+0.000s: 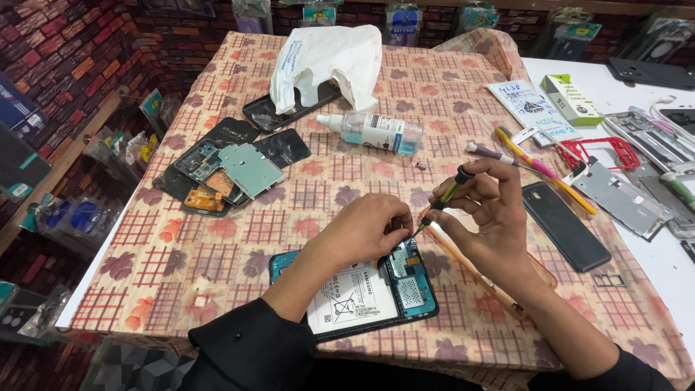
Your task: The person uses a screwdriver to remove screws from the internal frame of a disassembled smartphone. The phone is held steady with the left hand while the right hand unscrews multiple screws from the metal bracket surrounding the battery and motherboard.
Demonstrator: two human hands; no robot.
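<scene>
Both arms in black long sleeves, left sleeve (250,347) pushed up w/ a small button, maybe a snap. Hands bare, no rings seen.

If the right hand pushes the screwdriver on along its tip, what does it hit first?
Likely the opened phone at its top edge, just beside the left hand's fingertips; the right hand angles the screwdriver down-left, though depth is unclear.

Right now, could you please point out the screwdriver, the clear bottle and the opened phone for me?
screwdriver (447,194): head view, on its yellow-green shaft.
clear bottle (376,132): head view, on its labelled middle.
opened phone (413,286): head view, on its exposed circuit board.
</scene>
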